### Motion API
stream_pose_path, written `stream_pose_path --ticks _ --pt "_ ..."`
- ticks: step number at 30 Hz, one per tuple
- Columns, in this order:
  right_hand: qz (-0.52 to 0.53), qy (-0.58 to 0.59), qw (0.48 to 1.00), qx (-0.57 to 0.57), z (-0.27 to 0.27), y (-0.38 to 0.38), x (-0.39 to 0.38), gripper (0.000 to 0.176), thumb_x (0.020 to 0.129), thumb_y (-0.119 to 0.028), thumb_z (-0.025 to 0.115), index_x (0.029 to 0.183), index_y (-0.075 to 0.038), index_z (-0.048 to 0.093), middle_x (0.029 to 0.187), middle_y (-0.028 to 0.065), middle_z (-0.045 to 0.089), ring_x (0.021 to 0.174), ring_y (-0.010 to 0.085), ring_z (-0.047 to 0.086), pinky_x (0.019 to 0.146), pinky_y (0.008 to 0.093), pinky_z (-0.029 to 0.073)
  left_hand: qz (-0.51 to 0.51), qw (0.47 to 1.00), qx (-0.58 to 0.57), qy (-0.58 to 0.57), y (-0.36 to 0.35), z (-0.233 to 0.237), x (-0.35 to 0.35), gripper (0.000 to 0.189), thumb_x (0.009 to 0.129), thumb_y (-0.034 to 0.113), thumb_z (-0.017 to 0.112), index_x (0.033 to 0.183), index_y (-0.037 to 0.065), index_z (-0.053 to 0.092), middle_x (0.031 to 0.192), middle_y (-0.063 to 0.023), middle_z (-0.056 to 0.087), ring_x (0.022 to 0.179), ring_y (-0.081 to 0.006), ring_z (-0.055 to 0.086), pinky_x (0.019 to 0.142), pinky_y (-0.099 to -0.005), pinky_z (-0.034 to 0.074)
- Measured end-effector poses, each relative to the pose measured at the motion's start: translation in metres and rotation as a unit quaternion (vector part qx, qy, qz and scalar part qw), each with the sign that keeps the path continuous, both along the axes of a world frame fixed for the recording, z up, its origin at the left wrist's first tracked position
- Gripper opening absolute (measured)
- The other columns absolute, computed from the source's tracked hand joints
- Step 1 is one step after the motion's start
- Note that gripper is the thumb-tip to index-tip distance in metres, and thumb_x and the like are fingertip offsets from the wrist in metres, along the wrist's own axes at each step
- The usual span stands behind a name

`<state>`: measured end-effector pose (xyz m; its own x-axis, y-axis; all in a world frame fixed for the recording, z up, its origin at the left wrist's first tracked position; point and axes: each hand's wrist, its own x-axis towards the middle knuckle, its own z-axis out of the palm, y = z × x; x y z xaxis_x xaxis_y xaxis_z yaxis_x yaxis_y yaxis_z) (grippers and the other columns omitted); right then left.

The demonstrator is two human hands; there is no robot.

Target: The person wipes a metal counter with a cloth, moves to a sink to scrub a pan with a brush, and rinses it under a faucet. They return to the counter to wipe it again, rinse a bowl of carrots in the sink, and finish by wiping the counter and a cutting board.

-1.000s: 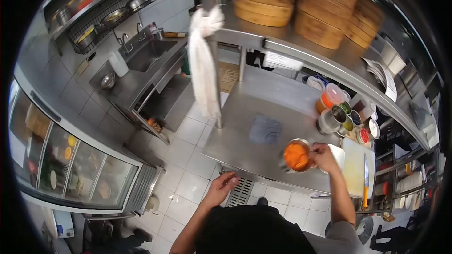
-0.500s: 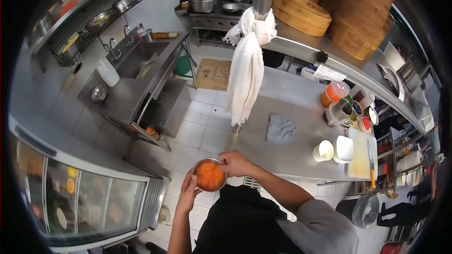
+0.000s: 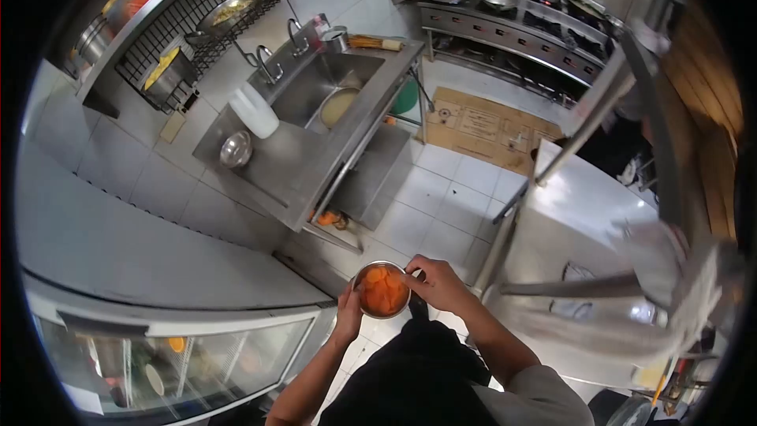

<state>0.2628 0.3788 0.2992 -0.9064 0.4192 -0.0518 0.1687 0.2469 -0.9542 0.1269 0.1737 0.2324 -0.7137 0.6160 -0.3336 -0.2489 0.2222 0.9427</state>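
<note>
Between my two hands is a round metal bowl [image 3: 381, 315] filled with orange slices that look like carrots [image 3: 384, 288]. My left hand [image 3: 349, 309] is closed around the left side of its wall. On the right side, my right hand [image 3: 435, 282] pinches the bowl near the rim, fingers curled. The bowl is held level in front of my black apron [image 3: 402, 379], over the tiled floor. My fingertips behind the wall are partly hidden.
A steel sink counter [image 3: 296, 166] with a white jug [image 3: 254, 113] and a small metal bowl [image 3: 236, 150] stands ahead left. The glass-fronted fridge [image 3: 197, 363] is at lower left. A stove [image 3: 505, 35] stands at the back, a steel table [image 3: 583, 205] at right.
My view has turned left, so the sink and stove sit more centrally and the table has shifted right. The hanging towel is now blurred at right. Both hands still hold the bowl.
</note>
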Motion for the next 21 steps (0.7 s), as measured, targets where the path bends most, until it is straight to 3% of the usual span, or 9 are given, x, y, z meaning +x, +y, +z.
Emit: stream_pose_path --ticks 2,5,7,10,12,13,15,19,21 --pt "-0.026 0.035 0.999 0.028 0.008 0.017 -0.025 0.022 0.087 -0.015 0.068 0.102 -0.003 0.057 0.096 0.0140 0.064 0.080 0.0232 0.067 0.065 0.0316 0.052 0.005 1.000 0.006 0.015 0.013 -0.001 -0.038 0.046 0.098 0.029 0.043 0.131 -0.003 0.051 0.119 -0.0126 0.061 0.112 -0.0199 0.053 0.100 -0.0313 0.039" --pt "-0.081 0.122 0.987 0.062 0.023 0.037 -0.061 0.024 0.087 -0.012 0.068 0.106 -0.003 0.056 0.103 0.0146 0.062 0.088 0.0248 0.066 0.067 0.0327 0.054 0.082 0.994 -0.076 -0.014 0.039 0.025 -0.075 0.047 0.098 0.032 0.043 0.130 -0.002 0.052 0.116 -0.0124 0.061 0.109 -0.0175 0.055 0.095 -0.0300 0.042" --pt "-0.069 0.135 0.986 0.070 0.039 0.050 -0.086 0.027 0.087 -0.010 0.067 0.111 -0.003 0.055 0.106 0.0152 0.061 0.092 0.0257 0.065 0.071 0.0327 0.055 0.106 0.993 0.053 -0.004 0.057 0.025 -0.106 0.050 0.097 0.037 0.044 0.128 -0.001 0.052 0.112 -0.0107 0.061 0.103 -0.0168 0.058 0.088 -0.0286 0.046" --pt "-0.043 0.162 0.985 0.047 0.058 0.055 -0.135 0.034 0.086 -0.010 0.069 0.116 -0.004 0.056 0.110 0.0141 0.061 0.098 0.0258 0.064 0.083 0.0334 0.052 0.117 0.992 0.035 -0.038 0.069 0.032 -0.157 0.044 0.097 0.038 0.050 0.121 0.001 0.051 0.116 -0.0091 0.058 0.106 -0.0205 0.059 0.091 -0.0336 0.048" --pt "0.054 0.206 0.967 0.142 0.061 0.054 -0.170 0.054 0.083 -0.021 0.073 0.128 -0.003 0.050 0.122 0.0185 0.055 0.112 0.0337 0.057 0.096 0.0380 0.047 0.121 0.991 0.035 -0.048 0.081 0.037 -0.185 0.044 0.098 0.039 0.049 0.121 0.001 0.051 0.116 -0.0090 0.059 0.105 -0.0204 0.059 0.090 -0.0332 0.048" --pt "0.052 0.205 0.966 0.145 0.061 0.055 -0.189 0.054 0.083 -0.021 0.073 0.128 -0.003 0.050 0.122 0.0185 0.055 0.112 0.0337 0.057 0.096 0.0380 0.047 0.123 0.990 0.041 -0.055 0.091 0.043 -0.200 0.045 0.098 0.040 0.048 0.121 0.002 0.052 0.115 -0.0090 0.059 0.104 -0.0202 0.060 0.090 -0.0327 0.048" --pt "0.140 0.147 0.947 0.249 0.058 0.057 -0.229 0.076 0.077 -0.034 0.077 0.136 0.000 0.043 0.134 0.0234 0.045 0.124 0.0392 0.047 0.105 0.0402 0.039 0.115 0.992 0.030 -0.037 0.106 0.044 -0.229 0.046 0.098 0.042 0.047 0.121 0.003 0.052 0.114 -0.0092 0.059 0.103 -0.0195 0.060 0.089 -0.0329 0.049" --pt "0.194 0.082 0.899 0.384 0.031 0.079 -0.326 0.093 0.065 -0.039 0.083 0.138 -0.002 0.041 0.140 0.0227 0.039 0.132 0.0417 0.037 0.108 0.0489 0.033 0.105 0.989 0.091 -0.057 0.137 0.033 -0.298 0.051 0.096 0.043 0.049 0.125 0.001 0.052 0.118 -0.0114 0.058 0.106 -0.0213 0.058 0.089 -0.0354 0.049" --pt "0.203 0.060 0.891 0.401 0.022 0.091 -0.373 0.097 0.061 -0.041 0.085 0.137 -0.002 0.041 0.139 0.0221 0.040 0.132 0.0412 0.035 0.109 0.0504 0.031 0.138 0.987 0.068 -0.040 0.155 0.034 -0.328 0.051 0.097 0.042 0.048 0.126 0.001 0.051 0.119 -0.0113 0.058 0.106 -0.0212 0.057 0.090 -0.0346 0.047"
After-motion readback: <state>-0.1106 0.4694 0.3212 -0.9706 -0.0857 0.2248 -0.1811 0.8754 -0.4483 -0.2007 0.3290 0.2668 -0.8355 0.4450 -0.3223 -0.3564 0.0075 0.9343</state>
